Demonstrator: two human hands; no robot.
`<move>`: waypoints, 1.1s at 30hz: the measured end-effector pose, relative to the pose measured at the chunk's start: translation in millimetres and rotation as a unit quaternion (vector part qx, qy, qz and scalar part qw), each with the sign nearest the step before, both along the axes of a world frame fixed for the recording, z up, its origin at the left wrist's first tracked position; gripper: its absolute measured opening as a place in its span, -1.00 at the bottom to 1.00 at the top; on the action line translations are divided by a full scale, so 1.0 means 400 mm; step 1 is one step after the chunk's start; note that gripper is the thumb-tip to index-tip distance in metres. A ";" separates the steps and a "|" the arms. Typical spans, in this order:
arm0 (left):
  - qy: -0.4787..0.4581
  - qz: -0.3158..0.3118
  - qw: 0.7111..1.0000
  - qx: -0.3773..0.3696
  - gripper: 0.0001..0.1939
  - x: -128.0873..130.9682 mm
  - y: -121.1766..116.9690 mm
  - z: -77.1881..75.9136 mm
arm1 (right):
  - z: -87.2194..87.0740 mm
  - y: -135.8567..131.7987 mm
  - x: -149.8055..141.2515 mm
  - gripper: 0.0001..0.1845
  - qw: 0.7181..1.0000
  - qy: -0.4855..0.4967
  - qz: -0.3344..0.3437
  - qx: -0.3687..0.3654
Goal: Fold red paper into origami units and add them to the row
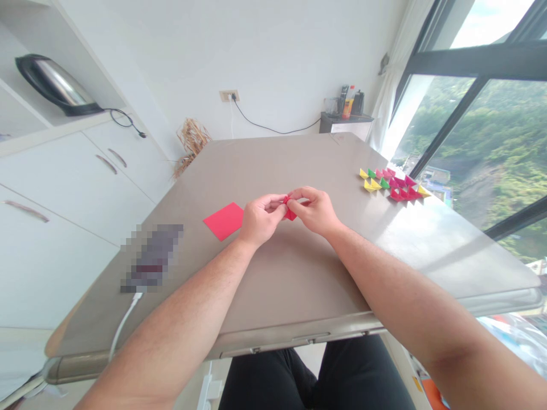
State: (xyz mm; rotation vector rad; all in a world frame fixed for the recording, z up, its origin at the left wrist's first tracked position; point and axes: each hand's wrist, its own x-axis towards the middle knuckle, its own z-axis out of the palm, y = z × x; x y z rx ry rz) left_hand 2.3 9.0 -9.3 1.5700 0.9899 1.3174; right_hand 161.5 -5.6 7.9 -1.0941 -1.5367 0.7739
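Observation:
A small folded piece of red paper is pinched between my two hands above the middle of the table. My left hand grips its left side with thumb and fingers. From the right, my right hand closes thumb and fingertips on the same paper. My fingers hide much of its shape. Just left of my left hand, a flat red paper sheet lies on the table. Several small folded paper boats in red, pink, yellow and green stand in rows at the right.
A blurred-out dark device with a white cable lies on the table's left side. Behind the far edge, a small cabinet holds bottles. An electric kettle sits on a left shelf; windows are at right.

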 end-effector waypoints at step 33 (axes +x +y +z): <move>-0.060 -0.038 0.997 -0.042 -0.68 -0.004 0.003 0.017 | 0.010 0.017 0.036 -0.90 0.994 -0.092 0.046 -0.026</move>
